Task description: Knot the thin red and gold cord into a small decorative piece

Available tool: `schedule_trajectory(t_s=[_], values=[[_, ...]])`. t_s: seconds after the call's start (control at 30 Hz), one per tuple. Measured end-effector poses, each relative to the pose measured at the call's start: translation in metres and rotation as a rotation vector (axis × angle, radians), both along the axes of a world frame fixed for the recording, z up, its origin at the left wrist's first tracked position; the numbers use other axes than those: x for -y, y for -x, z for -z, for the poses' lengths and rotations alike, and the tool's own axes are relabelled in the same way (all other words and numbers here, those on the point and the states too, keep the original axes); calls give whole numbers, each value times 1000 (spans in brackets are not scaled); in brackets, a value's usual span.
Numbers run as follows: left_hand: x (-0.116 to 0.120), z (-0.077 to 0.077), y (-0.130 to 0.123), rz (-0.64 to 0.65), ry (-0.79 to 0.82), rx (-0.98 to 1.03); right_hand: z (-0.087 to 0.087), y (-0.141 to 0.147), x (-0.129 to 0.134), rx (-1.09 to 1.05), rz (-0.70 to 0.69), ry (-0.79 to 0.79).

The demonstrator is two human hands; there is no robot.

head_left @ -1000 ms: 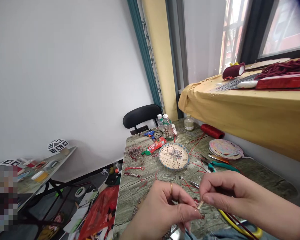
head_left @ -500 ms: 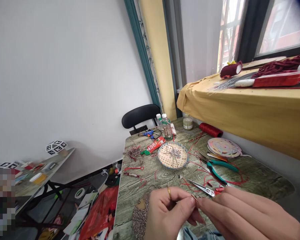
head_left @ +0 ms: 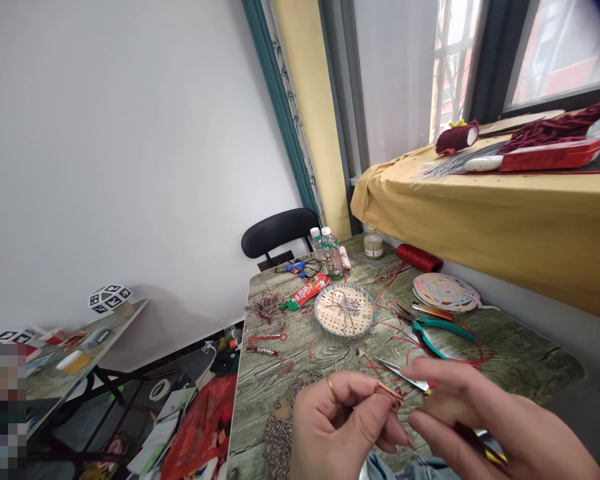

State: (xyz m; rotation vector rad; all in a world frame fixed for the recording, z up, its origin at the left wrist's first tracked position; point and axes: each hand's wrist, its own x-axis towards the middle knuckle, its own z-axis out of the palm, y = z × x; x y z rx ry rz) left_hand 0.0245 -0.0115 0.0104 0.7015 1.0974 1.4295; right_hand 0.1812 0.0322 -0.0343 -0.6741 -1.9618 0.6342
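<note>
Left hand: pinching a small reddish piece (head_left: 390, 393) between thumb and forefinger; the left hand (head_left: 337, 427) is above the near edge of the table (head_left: 530, 353).
Right hand: beside the piece's free end, forefinger raised; whether the right hand (head_left: 500, 420)'s other fingers grip anything, cannot tell.
Step in hand: judged to be fine fingertip work on the piece.
Next move: judged to call for a steady left pinch and precise right fingertip placement at the free end.
Scissors (head_left: 396, 372): just beyond the hands, partly hidden.
Pliers (head_left: 429, 343): farther out, teal-handled, among red threads.
Woven basket (head_left: 325, 317): beyond, left of the pliers.
Bottles (head_left: 334, 261): far end, upright.
</note>
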Motion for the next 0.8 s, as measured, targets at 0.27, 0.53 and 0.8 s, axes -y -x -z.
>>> schedule_trajectory(t_s=[0.27,0.53,0.8], values=[[-1,5,0,5,-29,6,-14,4,-5,-70,-324,773],[0,9,1,-36,-44,-309,-30,11,-1,92,-212,699],[-1,20,6,-59,-73,-601,-38,12,-7,24,-152,679]])
